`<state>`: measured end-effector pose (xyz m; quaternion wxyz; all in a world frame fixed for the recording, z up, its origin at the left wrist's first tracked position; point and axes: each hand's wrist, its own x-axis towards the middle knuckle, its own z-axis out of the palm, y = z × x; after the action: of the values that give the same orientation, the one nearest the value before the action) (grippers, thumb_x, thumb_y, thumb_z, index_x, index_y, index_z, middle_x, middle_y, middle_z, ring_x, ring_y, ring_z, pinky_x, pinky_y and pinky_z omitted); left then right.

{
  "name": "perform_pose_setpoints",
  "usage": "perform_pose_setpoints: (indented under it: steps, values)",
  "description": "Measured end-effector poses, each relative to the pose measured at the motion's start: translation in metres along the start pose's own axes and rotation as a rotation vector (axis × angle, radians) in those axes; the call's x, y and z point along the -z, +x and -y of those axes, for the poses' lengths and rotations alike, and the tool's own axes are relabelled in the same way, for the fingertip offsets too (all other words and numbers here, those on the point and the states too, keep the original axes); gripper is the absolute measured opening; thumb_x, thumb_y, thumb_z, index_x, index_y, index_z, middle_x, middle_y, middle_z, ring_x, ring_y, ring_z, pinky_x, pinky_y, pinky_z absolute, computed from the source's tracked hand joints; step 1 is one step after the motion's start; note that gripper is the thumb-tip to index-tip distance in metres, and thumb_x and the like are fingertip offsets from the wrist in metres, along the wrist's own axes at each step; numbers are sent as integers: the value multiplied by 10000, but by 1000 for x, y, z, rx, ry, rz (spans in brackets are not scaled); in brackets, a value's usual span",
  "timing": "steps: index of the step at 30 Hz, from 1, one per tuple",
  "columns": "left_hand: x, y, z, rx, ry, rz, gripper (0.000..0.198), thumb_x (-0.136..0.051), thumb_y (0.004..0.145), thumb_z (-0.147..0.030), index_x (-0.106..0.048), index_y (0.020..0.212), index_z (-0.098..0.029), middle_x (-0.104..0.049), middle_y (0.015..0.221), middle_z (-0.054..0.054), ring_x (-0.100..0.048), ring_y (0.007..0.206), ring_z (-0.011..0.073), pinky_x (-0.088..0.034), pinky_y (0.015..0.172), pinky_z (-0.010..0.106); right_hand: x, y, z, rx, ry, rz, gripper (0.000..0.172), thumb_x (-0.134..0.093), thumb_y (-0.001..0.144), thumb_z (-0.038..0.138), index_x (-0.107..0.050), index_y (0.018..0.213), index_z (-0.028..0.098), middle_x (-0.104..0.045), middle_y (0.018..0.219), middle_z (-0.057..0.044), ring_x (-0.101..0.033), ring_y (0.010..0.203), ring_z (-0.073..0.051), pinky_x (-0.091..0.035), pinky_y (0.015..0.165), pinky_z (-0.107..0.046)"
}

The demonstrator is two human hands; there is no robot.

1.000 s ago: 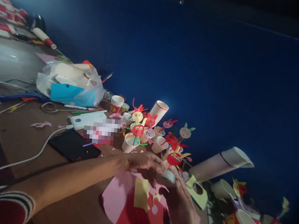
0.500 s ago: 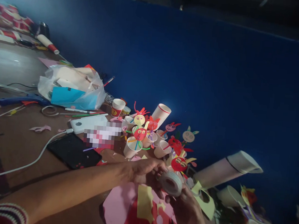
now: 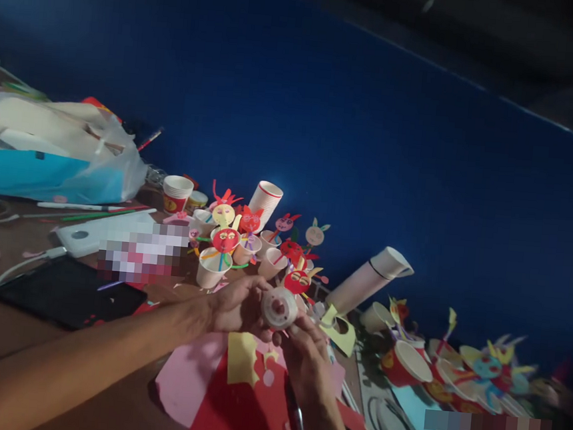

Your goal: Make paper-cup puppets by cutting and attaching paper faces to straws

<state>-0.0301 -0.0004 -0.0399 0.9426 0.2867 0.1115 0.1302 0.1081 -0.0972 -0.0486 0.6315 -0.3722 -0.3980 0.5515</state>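
My two hands hold a whitish roll of tape (image 3: 283, 319) upright, with its round face and centre hole toward me. The curled fingers of my left hand (image 3: 236, 304) are on its left side. My right hand (image 3: 308, 354) grips it from the right and below; some fingertips are hidden behind the roll. Beneath the hands lie red paper (image 3: 221, 413), pink paper (image 3: 185, 373) and a cut yellow paper piece (image 3: 240, 358). A dark, slim tool with a shiny part (image 3: 302, 427) lies beside my right wrist.
Paper cups (image 3: 214, 272) with paper-face figures stand just beyond the hands. Behind them are a cup stack (image 3: 266, 200) and a leaning white cup stack (image 3: 368, 282). A black tablet (image 3: 69, 296), a white cabled device (image 3: 84, 232) and a plastic bag (image 3: 132, 175) are left; red cups (image 3: 404, 364) stand right.
The view has swung right, bringing more cups into sight. The tape roll has turned so its face points more toward me, still in both hands.
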Motion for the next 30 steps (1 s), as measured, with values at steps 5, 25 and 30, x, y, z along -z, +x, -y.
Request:
perform_pose_setpoints:
  steps: [5,25,30]
  values:
    - [-1,0,2,-12,-37,-5,331,-416,738,-311,-574,890,-63,-648,647,81,-538,466,143,-479,530,294,-1,1,-4,6,-5,-41,77,-643,714,204,-680,780,191,-588,676,2,-462,593,-118,-375,577,-226]
    - [11,11,16,-77,-62,-33,402,-432,673,-347,-557,942,-75,-632,602,83,-608,492,203,-456,415,250,-14,0,-8,51,-49,-118,91,-614,683,190,-674,749,181,-546,604,27,-457,561,-108,-384,578,-224]
    - [7,11,18,-100,-122,-76,326,-441,694,-322,-569,879,-86,-594,519,67,-591,449,206,-443,377,247,-15,-2,-7,54,-77,-78,93,-595,717,173,-668,772,185,-568,628,31,-452,564,-98,-366,573,-212]
